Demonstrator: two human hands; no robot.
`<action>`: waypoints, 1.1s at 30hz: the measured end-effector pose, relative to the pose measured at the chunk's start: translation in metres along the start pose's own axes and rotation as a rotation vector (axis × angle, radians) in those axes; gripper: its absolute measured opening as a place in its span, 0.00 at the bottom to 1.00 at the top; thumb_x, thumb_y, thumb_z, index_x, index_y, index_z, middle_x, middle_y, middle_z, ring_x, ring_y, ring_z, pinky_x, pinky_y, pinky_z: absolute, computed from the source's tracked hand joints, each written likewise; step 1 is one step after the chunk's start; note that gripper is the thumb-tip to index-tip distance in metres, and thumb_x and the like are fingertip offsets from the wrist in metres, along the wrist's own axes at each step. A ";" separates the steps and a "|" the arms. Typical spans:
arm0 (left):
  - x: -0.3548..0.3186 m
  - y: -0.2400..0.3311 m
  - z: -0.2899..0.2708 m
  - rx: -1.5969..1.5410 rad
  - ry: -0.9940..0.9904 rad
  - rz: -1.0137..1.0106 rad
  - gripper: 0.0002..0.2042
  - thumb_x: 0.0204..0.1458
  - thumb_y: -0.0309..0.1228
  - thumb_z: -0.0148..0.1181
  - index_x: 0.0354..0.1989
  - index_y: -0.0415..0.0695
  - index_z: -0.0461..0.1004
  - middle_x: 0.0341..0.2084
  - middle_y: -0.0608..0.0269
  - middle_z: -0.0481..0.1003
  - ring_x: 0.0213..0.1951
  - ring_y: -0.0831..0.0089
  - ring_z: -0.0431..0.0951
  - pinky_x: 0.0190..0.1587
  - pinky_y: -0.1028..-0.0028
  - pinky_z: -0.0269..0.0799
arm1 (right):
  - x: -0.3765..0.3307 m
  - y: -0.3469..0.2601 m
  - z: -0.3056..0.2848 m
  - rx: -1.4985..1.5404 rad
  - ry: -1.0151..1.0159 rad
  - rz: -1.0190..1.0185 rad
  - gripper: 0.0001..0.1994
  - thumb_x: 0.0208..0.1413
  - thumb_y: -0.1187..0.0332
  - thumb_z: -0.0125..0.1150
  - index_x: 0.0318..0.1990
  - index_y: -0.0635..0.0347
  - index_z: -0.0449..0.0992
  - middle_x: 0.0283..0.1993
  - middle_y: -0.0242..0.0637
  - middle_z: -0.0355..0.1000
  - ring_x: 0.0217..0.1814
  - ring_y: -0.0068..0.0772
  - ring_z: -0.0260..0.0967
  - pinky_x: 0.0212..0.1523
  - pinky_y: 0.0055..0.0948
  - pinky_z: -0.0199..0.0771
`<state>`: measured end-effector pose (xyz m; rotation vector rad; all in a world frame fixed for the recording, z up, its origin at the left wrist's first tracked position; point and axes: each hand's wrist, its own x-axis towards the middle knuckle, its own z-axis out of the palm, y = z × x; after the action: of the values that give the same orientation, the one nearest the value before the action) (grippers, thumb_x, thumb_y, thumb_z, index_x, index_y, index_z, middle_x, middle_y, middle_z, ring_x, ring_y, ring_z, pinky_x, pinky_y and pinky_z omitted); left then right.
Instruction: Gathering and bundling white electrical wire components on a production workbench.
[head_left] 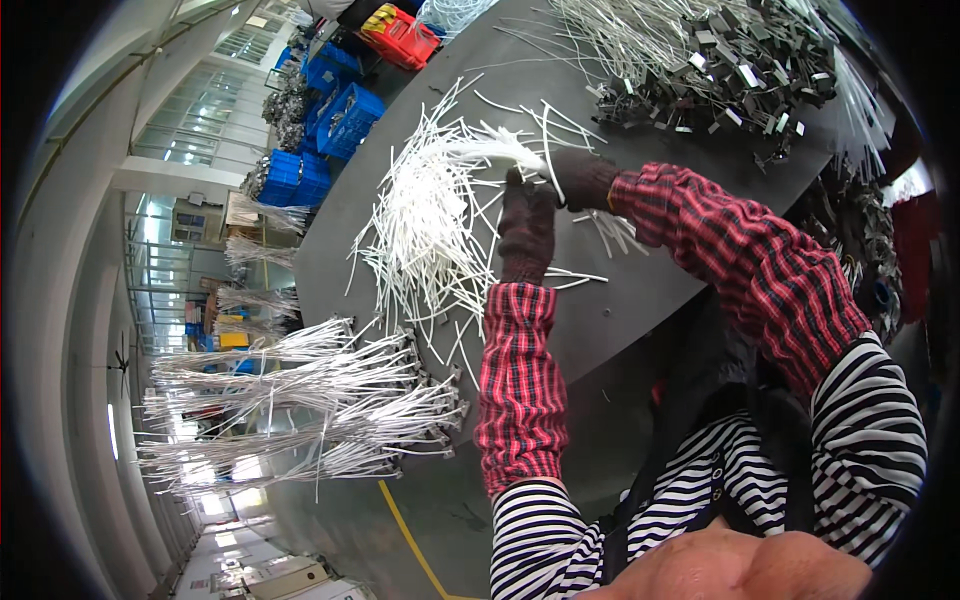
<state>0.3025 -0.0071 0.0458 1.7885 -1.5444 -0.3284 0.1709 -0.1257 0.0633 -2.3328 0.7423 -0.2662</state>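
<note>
Dark work gloves cover both my hands above a dark grey table (340,215). My right hand (585,178) is closed round the end of a bundle of thin white strands (490,148), which fans out to the left. A single white strand curves round the bundle beside its fingers. Just left of it, my left hand (527,225) has its fingers bent up against the same bundle, closed at its underside; its fingertips are partly hidden. Below and left of the bundle lies a loose pile of white strands (425,220). A few strands (612,232) lie under my right wrist.
A heap of white wires with dark, metallic ends (715,75) covers the table's far right. At lower left, bundles of white wires with dark ends (300,410) jut past the table edge. Blue crates (348,120) and a red container (398,38) stand beyond the table.
</note>
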 end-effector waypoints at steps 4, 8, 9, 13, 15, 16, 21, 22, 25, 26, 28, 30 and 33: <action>0.007 -0.051 -0.025 0.231 0.019 -0.388 0.31 0.57 0.52 0.54 0.63 0.42 0.66 0.59 0.39 0.66 0.59 0.48 0.69 0.63 0.61 0.63 | -0.005 0.019 -0.018 0.545 0.079 0.248 0.07 0.56 0.67 0.60 0.37 0.60 0.76 0.20 0.36 0.73 0.16 0.27 0.69 0.15 0.29 0.70; -0.008 -0.062 0.012 0.623 0.157 0.252 0.21 0.53 0.44 0.60 0.51 0.45 0.75 0.45 0.46 0.74 0.49 0.51 0.73 0.54 0.56 0.68 | -0.014 0.027 -0.049 0.568 0.146 0.250 0.09 0.53 0.68 0.61 0.40 0.60 0.76 0.22 0.34 0.72 0.17 0.25 0.68 0.16 0.29 0.67; -0.008 -0.055 0.042 0.545 0.058 0.363 0.19 0.54 0.44 0.59 0.49 0.46 0.75 0.43 0.47 0.74 0.47 0.50 0.74 0.52 0.55 0.69 | -0.017 0.028 -0.055 0.578 0.172 0.246 0.09 0.52 0.69 0.61 0.40 0.60 0.76 0.22 0.34 0.72 0.18 0.25 0.68 0.17 0.29 0.66; 0.003 -0.033 0.117 0.405 -0.022 0.353 0.15 0.55 0.44 0.53 0.43 0.49 0.75 0.36 0.52 0.73 0.40 0.48 0.75 0.43 0.53 0.71 | -0.036 0.022 -0.074 0.620 0.205 0.223 0.10 0.50 0.69 0.63 0.38 0.61 0.74 0.23 0.32 0.71 0.19 0.22 0.66 0.19 0.26 0.66; 0.017 -0.037 0.099 0.698 -0.179 0.160 0.13 0.57 0.42 0.50 0.38 0.47 0.74 0.33 0.53 0.73 0.37 0.53 0.76 0.40 0.58 0.72 | -0.047 0.020 -0.082 0.684 0.201 0.142 0.10 0.51 0.69 0.64 0.39 0.61 0.72 0.22 0.31 0.69 0.19 0.22 0.65 0.18 0.25 0.66; 0.027 -0.044 0.073 0.961 -0.346 0.089 0.12 0.60 0.40 0.49 0.37 0.45 0.74 0.33 0.53 0.75 0.40 0.57 0.78 0.42 0.60 0.74 | -0.050 0.019 -0.085 0.696 0.178 0.123 0.10 0.52 0.69 0.64 0.38 0.61 0.71 0.22 0.32 0.69 0.19 0.22 0.64 0.18 0.25 0.65; 0.013 -0.027 0.000 -0.445 -0.086 -0.285 0.22 0.61 0.46 0.52 0.55 0.40 0.67 0.45 0.56 0.74 0.48 0.65 0.74 0.52 0.65 0.69 | -0.051 0.010 -0.068 0.558 0.223 0.183 0.13 0.52 0.64 0.63 0.40 0.63 0.72 0.23 0.39 0.71 0.22 0.33 0.69 0.28 0.35 0.72; 0.007 -0.011 0.006 -0.629 -0.155 -0.217 0.25 0.62 0.47 0.52 0.59 0.40 0.66 0.47 0.56 0.74 0.50 0.66 0.74 0.54 0.66 0.68 | -0.048 0.007 -0.056 0.446 0.347 0.107 0.14 0.52 0.63 0.63 0.40 0.63 0.72 0.25 0.42 0.72 0.24 0.38 0.71 0.30 0.37 0.73; -0.004 0.038 0.034 -0.764 -0.163 -0.019 0.31 0.63 0.51 0.51 0.63 0.38 0.63 0.52 0.55 0.71 0.51 0.69 0.71 0.55 0.70 0.69 | -0.046 0.002 -0.008 0.146 0.532 0.018 0.15 0.52 0.61 0.63 0.41 0.63 0.72 0.35 0.54 0.75 0.39 0.60 0.75 0.38 0.47 0.74; 0.000 0.051 0.041 -0.794 -0.114 -0.330 0.29 0.60 0.50 0.56 0.58 0.36 0.67 0.47 0.55 0.73 0.46 0.68 0.74 0.49 0.69 0.72 | -0.055 0.004 0.007 0.363 0.595 -0.120 0.15 0.54 0.61 0.61 0.44 0.61 0.71 0.39 0.53 0.76 0.44 0.58 0.76 0.41 0.46 0.76; -0.001 0.074 0.054 -1.068 0.059 -0.475 0.26 0.58 0.46 0.60 0.53 0.35 0.69 0.45 0.53 0.74 0.42 0.66 0.76 0.42 0.68 0.75 | -0.062 0.009 0.021 0.161 0.413 0.220 0.20 0.56 0.58 0.58 0.51 0.60 0.69 0.42 0.53 0.75 0.46 0.56 0.75 0.43 0.44 0.76; 0.001 0.084 0.057 -1.065 0.167 -0.533 0.22 0.58 0.42 0.61 0.50 0.35 0.70 0.42 0.52 0.76 0.38 0.66 0.78 0.39 0.69 0.76 | -0.082 0.014 0.025 0.172 0.431 0.069 0.23 0.57 0.56 0.58 0.56 0.59 0.67 0.44 0.54 0.75 0.49 0.55 0.74 0.47 0.45 0.75; 0.009 0.084 0.055 -1.215 0.186 -0.469 0.18 0.56 0.36 0.62 0.49 0.35 0.70 0.35 0.53 0.77 0.35 0.66 0.79 0.37 0.70 0.77 | -0.110 0.016 0.010 0.193 0.283 0.004 0.30 0.56 0.51 0.60 0.62 0.59 0.64 0.48 0.56 0.73 0.52 0.55 0.72 0.52 0.47 0.72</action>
<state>0.2080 -0.0354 0.0660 1.0765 -0.4888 -1.0234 0.0777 -0.0676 0.0460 -2.1342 0.8164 -0.6479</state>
